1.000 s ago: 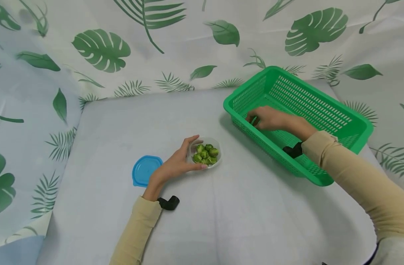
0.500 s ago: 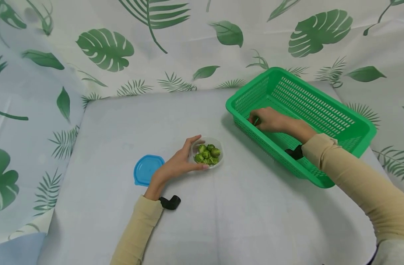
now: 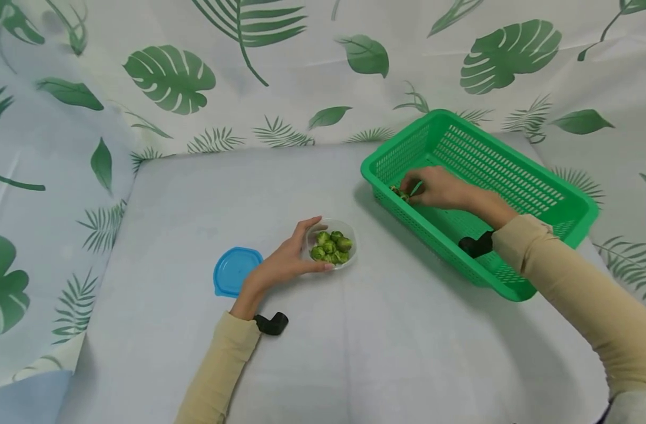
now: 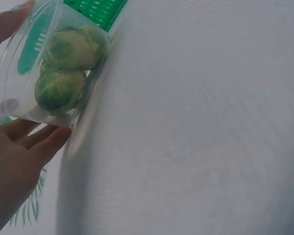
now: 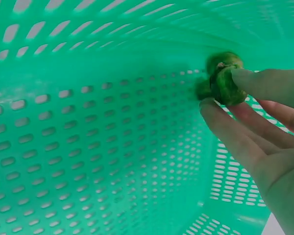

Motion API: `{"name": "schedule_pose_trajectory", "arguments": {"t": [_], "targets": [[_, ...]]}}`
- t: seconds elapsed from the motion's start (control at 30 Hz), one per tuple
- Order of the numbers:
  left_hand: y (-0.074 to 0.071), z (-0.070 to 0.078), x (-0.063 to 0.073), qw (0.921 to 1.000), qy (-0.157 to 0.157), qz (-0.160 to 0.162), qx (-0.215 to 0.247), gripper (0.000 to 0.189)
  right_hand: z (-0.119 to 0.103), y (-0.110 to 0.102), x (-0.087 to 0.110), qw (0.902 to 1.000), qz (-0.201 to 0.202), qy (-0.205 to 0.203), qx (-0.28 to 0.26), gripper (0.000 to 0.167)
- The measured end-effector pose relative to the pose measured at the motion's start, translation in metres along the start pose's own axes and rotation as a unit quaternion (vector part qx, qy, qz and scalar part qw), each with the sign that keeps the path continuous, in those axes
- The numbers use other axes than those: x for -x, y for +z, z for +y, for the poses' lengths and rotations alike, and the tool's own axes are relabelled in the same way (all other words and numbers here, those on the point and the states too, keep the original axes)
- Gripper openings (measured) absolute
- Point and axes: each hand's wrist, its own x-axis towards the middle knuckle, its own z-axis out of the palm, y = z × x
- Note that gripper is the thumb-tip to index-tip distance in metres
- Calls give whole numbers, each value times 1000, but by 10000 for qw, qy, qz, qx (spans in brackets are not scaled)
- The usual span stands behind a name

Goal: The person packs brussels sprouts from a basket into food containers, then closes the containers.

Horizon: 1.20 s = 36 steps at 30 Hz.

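Note:
A clear plastic container (image 3: 349, 227) stands on the table and holds several Brussels sprouts (image 3: 331, 246). My left hand (image 3: 285, 259) grips it from the left, thumb on the near side and fingers on the far side. Through its wall two sprouts (image 4: 61, 90) show large in the left wrist view. My right hand (image 3: 441, 189) reaches down inside the green basket (image 3: 492, 135) near its left end. There, in the right wrist view, thumb and fingers pinch a Brussels sprout (image 5: 227, 87). Other sprouts lie right behind it, partly hidden.
A blue lid (image 3: 235, 271) lies flat on the table, left of the container and beside my left wrist. The long perforated basket sits at a slant at the back right. Leaf-printed cloth (image 3: 280, 106) hangs behind the table and on its sides.
My right hand has lifted slightly and shifted right inside the basket, and sprouts by its fingertips have come into view. The left hand stays on the container.

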Motion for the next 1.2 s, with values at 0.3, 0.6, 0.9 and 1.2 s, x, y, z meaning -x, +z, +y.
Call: {"name": "schedule_pose_trajectory", "arguments": {"t": [0.3, 0.6, 0.9, 1.2], "targets": [[0, 2, 1, 10000, 1, -20, 61, 103, -12, -16, 16, 9997, 159, 183, 45, 21], [-1, 1, 1, 9999, -75, -22, 132, 104, -24, -28, 30, 9989, 406, 144, 167, 19], [0, 2, 1, 9998, -179, 8, 126, 107, -39, -34, 40, 9981, 607, -66, 78, 19], [1, 2, 1, 9999, -115, -10, 70, 108, -64, -30, 39, 9979, 519, -294, -262, 18]]}}
